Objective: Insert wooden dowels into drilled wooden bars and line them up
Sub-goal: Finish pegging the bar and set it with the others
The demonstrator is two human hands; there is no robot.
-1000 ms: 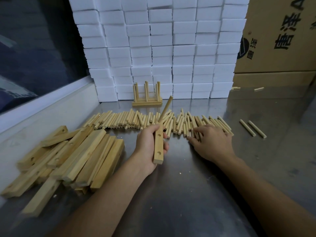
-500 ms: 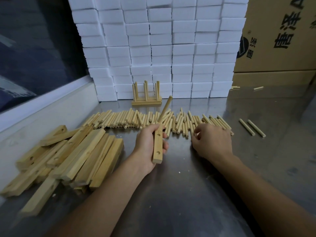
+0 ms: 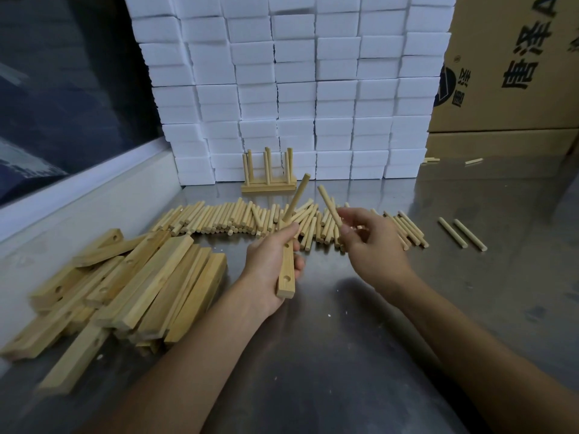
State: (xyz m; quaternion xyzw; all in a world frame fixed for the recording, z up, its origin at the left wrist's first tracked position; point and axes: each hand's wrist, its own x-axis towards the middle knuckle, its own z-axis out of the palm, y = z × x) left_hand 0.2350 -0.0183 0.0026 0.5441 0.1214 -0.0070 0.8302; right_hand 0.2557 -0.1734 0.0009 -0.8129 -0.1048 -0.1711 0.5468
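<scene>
A heap of drilled bars (image 3: 131, 289) lies at your left on the steel table (image 3: 344, 355). Your left hand (image 3: 269, 261) grips one drilled bar (image 3: 286, 270) above the table, a dowel (image 3: 297, 195) standing in its far end. Beside it, your right hand (image 3: 372, 242) pinches a loose dowel (image 3: 329, 205) over the row of dowels (image 3: 282, 220); two stray dowels (image 3: 462, 234) lie farther right.

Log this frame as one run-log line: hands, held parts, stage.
left hand: grips bar with one dowel inserted | right hand: pinches loose dowel | stage: second dowel not yet inserted
</scene>
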